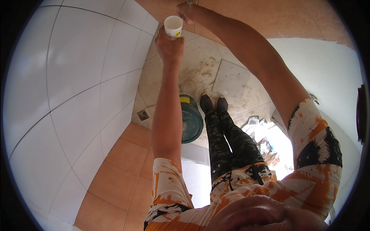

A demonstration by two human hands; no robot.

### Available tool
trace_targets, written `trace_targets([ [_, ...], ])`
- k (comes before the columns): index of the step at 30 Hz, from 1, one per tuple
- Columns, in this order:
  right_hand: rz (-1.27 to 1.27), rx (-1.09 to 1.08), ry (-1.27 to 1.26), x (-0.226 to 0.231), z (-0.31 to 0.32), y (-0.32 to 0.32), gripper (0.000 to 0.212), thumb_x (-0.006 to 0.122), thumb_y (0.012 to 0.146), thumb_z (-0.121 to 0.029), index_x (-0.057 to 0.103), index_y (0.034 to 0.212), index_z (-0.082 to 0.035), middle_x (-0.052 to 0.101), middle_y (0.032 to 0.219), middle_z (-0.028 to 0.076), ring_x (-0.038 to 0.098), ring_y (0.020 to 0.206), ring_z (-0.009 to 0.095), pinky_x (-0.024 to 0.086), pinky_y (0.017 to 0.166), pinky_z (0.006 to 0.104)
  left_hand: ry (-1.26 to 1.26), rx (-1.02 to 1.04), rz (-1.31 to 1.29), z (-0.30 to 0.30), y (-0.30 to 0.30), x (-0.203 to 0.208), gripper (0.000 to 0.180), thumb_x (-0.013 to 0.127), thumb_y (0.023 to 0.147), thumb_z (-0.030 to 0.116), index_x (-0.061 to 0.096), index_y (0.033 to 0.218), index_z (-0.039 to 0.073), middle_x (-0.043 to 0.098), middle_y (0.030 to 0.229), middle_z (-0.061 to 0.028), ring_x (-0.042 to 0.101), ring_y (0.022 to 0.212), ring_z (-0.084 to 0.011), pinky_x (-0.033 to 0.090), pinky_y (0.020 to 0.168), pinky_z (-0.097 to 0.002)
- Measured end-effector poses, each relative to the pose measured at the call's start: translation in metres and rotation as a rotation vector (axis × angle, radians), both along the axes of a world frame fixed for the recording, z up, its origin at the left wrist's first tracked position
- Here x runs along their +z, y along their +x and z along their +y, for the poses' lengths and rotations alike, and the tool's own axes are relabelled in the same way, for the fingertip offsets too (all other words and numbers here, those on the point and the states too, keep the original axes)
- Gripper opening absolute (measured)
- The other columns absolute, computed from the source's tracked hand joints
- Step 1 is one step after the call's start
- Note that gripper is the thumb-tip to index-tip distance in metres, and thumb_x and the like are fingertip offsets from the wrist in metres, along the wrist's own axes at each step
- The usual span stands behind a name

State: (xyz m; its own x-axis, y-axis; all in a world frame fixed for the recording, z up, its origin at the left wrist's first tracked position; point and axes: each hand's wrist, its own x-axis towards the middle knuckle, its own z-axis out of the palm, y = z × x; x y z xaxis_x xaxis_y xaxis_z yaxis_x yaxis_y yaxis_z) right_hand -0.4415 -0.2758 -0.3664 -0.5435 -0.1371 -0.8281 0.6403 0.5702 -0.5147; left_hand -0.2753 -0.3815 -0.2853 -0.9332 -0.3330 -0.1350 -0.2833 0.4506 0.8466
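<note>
At the top of the head view, my left hand is closed around a white cup with a small yellow mark on its side. The cup is tilted so that its open mouth shows, and I see nothing inside it. My right hand reaches across to just beyond the cup, against the orange wall. Its fingers are curled beside a small greyish metal piece, cut off by the picture's edge. What they grip is hidden.
A dark green bucket with a yellow label stands on the dirty tiled floor by my shoes. A small square drain lies left of it. White tiles cover the left wall. Scattered wrappers lie to the right.
</note>
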Motion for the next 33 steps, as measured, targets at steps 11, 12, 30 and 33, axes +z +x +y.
trace_targets([
  [11, 0.300, -0.255, 0.024, -0.019, 0.031, 0.022, 0.019, 0.069, 0.083, -0.016, 0.065, 0.079, 0.003, 0.072, 0.086, 0.017, 0.071, 0.075, 0.022, 0.053, 0.060, 0.0373, 0.018, -0.046, 0.129, 0.045, -0.021, 0.001, 0.059, 0.087, 0.062, 0.007, 0.061, 0.115, 0.003, 0.072, 0.106, -0.0160, 0.069, 0.098, -0.0346, 0.054, 0.088, -0.0451],
  [12, 0.326, -0.188, 0.073, -0.021, 0.036, 0.022, 0.020, 0.070, 0.081, -0.017, 0.066, 0.081, 0.002, 0.073, 0.088, 0.018, 0.072, 0.078, 0.023, 0.054, 0.062, 0.0384, 0.001, -0.083, 0.166, 0.050, -0.023, 0.001, 0.057, 0.088, 0.062, 0.007, 0.060, 0.112, 0.002, 0.073, 0.104, -0.0165, 0.072, 0.094, -0.0328, 0.057, 0.085, -0.0425],
  [30, 0.437, -0.157, -0.717, 0.094, 0.061, 0.090, 0.059, 0.080, 0.084, -0.030, 0.057, 0.131, -0.002, 0.067, 0.117, 0.009, 0.062, 0.111, 0.018, 0.049, 0.098, 0.0361, -0.125, -0.092, 0.117, 0.041, -0.049, -0.014, 0.062, 0.087, 0.068, 0.010, 0.056, 0.120, -0.003, 0.072, 0.109, -0.0176, 0.071, 0.101, -0.0335, 0.056, 0.089, -0.0422],
  [33, 0.369, -0.099, -0.642, 0.100, 0.067, 0.087, 0.063, 0.083, 0.081, -0.029, 0.057, 0.131, -0.002, 0.067, 0.118, 0.010, 0.062, 0.114, 0.020, 0.047, 0.102, 0.0361, 0.112, -0.166, 0.133, 0.031, -0.042, -0.036, 0.061, 0.086, 0.070, 0.013, 0.056, 0.121, -0.003, 0.072, 0.109, -0.0160, 0.070, 0.101, -0.0294, 0.056, 0.088, -0.0406],
])
